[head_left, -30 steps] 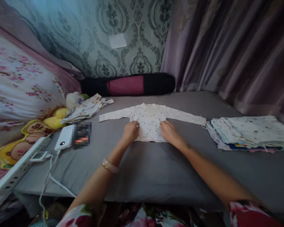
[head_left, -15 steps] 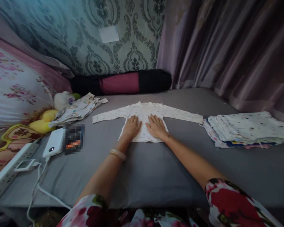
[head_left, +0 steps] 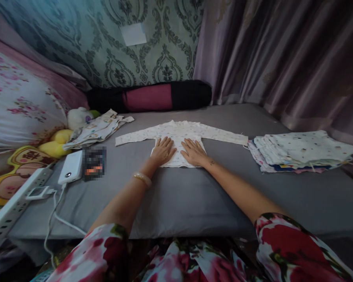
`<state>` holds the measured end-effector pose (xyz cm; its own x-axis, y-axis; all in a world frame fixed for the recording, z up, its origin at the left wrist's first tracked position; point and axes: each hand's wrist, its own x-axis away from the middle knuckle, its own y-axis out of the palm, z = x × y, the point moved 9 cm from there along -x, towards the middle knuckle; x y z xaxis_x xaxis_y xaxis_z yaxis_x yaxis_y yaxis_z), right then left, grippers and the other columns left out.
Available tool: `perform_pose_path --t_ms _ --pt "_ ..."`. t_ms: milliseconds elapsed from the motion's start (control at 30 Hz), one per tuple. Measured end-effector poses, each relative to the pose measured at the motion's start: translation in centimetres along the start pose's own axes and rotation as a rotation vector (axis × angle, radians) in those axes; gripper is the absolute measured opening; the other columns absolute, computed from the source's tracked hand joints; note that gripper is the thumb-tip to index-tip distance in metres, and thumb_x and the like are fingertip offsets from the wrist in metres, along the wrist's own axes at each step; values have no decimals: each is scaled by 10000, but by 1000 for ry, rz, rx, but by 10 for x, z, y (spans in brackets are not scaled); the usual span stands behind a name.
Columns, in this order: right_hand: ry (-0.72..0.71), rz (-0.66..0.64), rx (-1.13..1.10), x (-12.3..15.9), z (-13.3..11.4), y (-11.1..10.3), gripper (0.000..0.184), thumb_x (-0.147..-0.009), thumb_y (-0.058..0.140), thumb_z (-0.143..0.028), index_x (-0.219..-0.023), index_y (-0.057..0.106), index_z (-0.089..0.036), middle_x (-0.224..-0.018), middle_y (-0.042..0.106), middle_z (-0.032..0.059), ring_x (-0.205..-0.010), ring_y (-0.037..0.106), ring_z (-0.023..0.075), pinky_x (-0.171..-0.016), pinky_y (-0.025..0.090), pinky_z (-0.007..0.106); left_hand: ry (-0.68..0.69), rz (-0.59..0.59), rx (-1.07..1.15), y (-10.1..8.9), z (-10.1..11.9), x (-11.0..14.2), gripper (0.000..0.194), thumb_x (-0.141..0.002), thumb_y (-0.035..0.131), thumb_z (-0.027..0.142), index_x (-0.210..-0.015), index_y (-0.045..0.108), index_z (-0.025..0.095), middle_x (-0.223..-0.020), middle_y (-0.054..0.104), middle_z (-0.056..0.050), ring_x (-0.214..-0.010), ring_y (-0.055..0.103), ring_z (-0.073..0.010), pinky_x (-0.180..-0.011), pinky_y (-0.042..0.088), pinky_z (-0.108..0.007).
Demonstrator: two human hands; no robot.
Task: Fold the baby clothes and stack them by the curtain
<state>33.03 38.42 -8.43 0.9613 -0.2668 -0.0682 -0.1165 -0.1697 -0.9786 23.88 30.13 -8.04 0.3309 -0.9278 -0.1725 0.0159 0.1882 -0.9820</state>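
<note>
A small white long-sleeved shirt (head_left: 179, 130) with a faint print lies spread on the grey bed sheet (head_left: 176, 203), its sleeves stretched out to both sides. On the left half of its body rests my left hand (head_left: 163, 152), palm down with fingers extended. My right hand (head_left: 193, 152) lies flat on the right half in the same way. Both hands press on the cloth without gripping it. Parts of the shirt's body are hidden under them. The right cuff nearly meets a stack of folded clothes (head_left: 302, 150).
Left of the shirt lie more printed clothes (head_left: 95, 131), a white power bank (head_left: 71, 167) with a cable, a blurred-out dark item (head_left: 94, 163) and a power strip (head_left: 20, 203). Plush toys (head_left: 57, 143) sit by a floral pillow (head_left: 17, 98). A black and maroon bolster-shaped bag (head_left: 150, 96) lies along the wall.
The camera view has tilted slightly, so the scene sits a little higher in the frame. Both hands stay flat on the shirt, in nearly the same places on it.
</note>
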Motion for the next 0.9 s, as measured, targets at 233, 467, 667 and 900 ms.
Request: perform_pose_path --t_ms 233,467,667,900 --pt "-124 -79 -40 34 -26 -2 565 -1001 267 -433 -1516 309 -204 -1597 185 125 -1473 128 285 -1177 81 515 100 -62 107 -1 26 37 590 -972 329 472 -1462 359 145 -1546 324 -160 -1450 262 -243 -1176 216 -447" --pt "-244 -153 -106 66 -50 -2 505 -997 319 -350 -1494 355 -273 -1600 192 82 -1476 109 272 -1183 75 522 33 -172 173 -3 40 57 547 -911 424 307 -1435 405 154 -1533 356 -149 -1441 276 -281 -1167 234 -479" --pt "-327 -240 -260 95 -69 -11 516 -985 341 -336 -1496 350 -262 -1576 266 52 -1469 170 235 -1192 108 519 42 -101 230 -20 56 49 397 -808 423 99 -1145 620 178 -1289 597 -117 -1248 516 -227 -1052 414 -346" --pt "-382 -320 -510 99 -73 -26 499 -874 543 -299 -1357 557 -175 -1436 501 98 -1346 437 238 -1147 316 387 -136 -35 242 -21 53 11 291 -888 433 186 -1136 580 143 -1152 621 -151 -1105 576 -249 -951 472 -361"
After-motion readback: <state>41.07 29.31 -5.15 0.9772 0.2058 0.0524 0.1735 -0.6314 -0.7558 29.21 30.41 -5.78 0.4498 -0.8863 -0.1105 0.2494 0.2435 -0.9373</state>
